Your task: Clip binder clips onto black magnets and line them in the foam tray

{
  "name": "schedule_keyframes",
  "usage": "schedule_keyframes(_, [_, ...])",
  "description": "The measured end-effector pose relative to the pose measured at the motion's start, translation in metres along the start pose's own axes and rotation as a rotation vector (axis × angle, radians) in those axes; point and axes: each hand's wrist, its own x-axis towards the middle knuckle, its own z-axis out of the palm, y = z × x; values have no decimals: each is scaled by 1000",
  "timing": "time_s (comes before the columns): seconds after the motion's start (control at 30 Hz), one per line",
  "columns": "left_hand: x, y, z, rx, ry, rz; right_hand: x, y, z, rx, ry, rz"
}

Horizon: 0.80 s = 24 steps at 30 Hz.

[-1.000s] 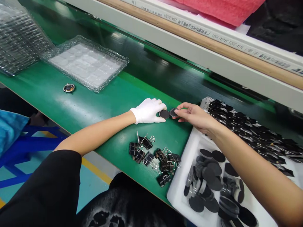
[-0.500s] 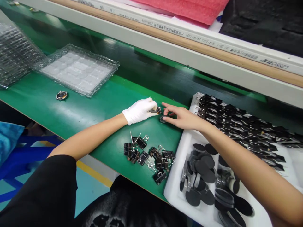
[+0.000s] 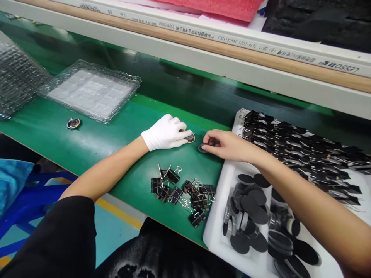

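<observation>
My left hand [image 3: 164,133], in a white glove, rests on the green belt with its fingers curled round a small round disc [image 3: 191,137] at the fingertips. Just to the right, my bare right hand [image 3: 228,146] pinches a second dark round disc [image 3: 202,148] against the belt. The two hands lie close together, a few centimetres apart. A heap of black binder clips [image 3: 182,193] sits on the belt just in front of them.
A white foam tray [image 3: 220,200] at the right holds several dark discs and rows of black clips [image 3: 295,146]. A clear blister tray [image 3: 89,90] and a stack of them [image 3: 16,77] lie at the left, with a lone round part [image 3: 73,123] nearby. A grey rail [image 3: 203,58] runs behind.
Both hands came down from holding discs together in the air. The right hand, open over a disc on the belt half a second ago, has closed on it.
</observation>
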Motion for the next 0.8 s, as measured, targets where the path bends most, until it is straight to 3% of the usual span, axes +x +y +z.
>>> schedule_keyframes(0.1, [2,2,2,-45,-72,0,-6,-3,2,29,-185,71])
schedule_keyframes(0.17, [3,6,3,-100,-114,-77,-10,-4,5,-56,-246,86])
schedule_keyframes(0.33, [8,21,7,-268,-109,-403,-24,-30,13,-279,-105,0])
schedule_keyframes(0.47, [14,25,10,-318,-152,-479,-39,-63,24,-188,-371,-89])
schedule_keyframes(0.53, [15,23,11,-356,-163,-487,-43,-70,27,-164,-442,-125])
schedule_keyframes(0.67, [14,22,14,-364,-145,-493,-34,-55,13,-42,-388,-71])
schedule_keyframes(0.8, [14,26,15,-332,-89,-568,-7,-23,-13,-77,-157,172])
